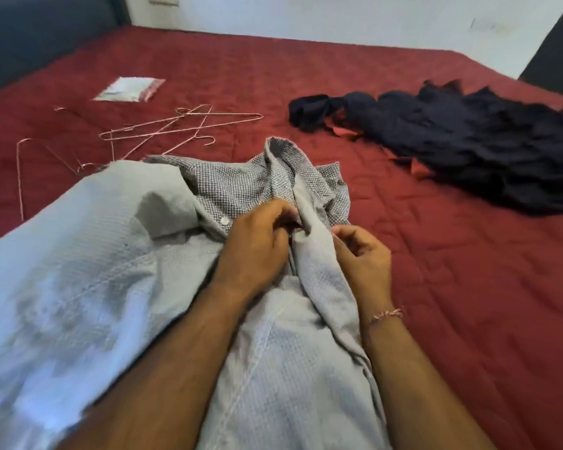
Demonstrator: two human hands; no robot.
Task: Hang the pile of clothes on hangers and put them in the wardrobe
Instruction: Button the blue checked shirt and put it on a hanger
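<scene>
Shirt near centre on bed; soft, light, floppy. Left hand and right hand both pinch placket. Best hold: collar, shoulders. Hangers far left.

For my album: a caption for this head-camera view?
Both hands, left and right, grip a grey shirt on the red bed.

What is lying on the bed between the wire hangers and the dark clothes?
In the head view, only bare red bedspread lies between the wire hangers and the dark clothes. The grey shirt's collar rises just in front of that gap.
</scene>
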